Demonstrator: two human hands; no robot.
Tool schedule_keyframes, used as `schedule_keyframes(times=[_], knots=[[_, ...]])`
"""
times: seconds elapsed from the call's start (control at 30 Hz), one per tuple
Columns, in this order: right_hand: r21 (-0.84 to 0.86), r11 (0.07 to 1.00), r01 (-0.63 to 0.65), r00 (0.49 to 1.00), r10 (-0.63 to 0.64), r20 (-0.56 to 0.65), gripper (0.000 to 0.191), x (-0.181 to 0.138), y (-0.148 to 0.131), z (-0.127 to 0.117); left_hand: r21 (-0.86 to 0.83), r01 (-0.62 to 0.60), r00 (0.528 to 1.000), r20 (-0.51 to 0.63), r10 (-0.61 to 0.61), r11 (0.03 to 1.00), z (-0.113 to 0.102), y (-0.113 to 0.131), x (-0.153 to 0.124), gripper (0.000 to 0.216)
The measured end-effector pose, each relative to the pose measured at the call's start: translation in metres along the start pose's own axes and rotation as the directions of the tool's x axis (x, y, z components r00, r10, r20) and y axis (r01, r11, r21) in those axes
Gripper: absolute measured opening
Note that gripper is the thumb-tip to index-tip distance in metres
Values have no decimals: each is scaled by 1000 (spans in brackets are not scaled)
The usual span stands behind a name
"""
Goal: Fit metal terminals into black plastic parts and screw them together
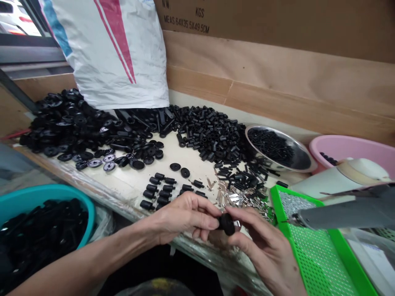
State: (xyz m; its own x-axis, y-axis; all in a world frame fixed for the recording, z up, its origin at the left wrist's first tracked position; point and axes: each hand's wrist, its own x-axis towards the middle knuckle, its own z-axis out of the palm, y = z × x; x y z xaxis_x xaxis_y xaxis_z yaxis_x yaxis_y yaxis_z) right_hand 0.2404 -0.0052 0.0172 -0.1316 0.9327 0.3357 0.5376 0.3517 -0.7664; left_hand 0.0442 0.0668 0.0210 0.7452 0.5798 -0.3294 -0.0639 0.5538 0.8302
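Note:
Between my hands, over the table's front edge, is a black round plastic part [228,224] with a small shiny metal piece [237,224] sticking out on its right. My left hand [188,216] pinches its left side between thumb and fingers. From the right, the thumb and fingertips of my right hand [262,242] close around the disc's edge and the metal piece. Just beyond my left hand, short black cylinders with narrow stems [150,188] lie in rows. Two black discs [184,172] rest behind them. Loose small metal pieces [236,199] are scattered past my fingertips.
Black discs [77,123] and tubes [210,131] are heaped at the back below a white sack [123,53]. A steel bowl [304,158], pink basin [354,142], white bottle [348,176], grey tool [345,211] and green tray [342,250] stand right; a teal tub [89,205] is left.

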Motion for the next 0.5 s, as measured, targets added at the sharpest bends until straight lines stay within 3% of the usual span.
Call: schedule_keyframes(times=[0.1,0.23,0.33,0.4,0.5], knots=[[-3,999,33,997,-32,72,32,4,0,-4,0,10,1000,-13,-10,1000,0,1,-1,18],[70,993,95,980,-106,167,32,7,-3,-11,-155,143,976,185,-113,978,-5,-3,1,16],[81,992,97,981,-109,163,33,8,-6,-15,-258,160,958,273,-87,953,-4,-5,1,18],[73,993,96,979,-107,172,33,9,-7,-16,-254,142,962,264,-72,957,-1,-4,0,16],[17,997,77,986,-78,148,32,11,-9,-17,-104,24,997,81,-15,994,8,-1,-5,14]])
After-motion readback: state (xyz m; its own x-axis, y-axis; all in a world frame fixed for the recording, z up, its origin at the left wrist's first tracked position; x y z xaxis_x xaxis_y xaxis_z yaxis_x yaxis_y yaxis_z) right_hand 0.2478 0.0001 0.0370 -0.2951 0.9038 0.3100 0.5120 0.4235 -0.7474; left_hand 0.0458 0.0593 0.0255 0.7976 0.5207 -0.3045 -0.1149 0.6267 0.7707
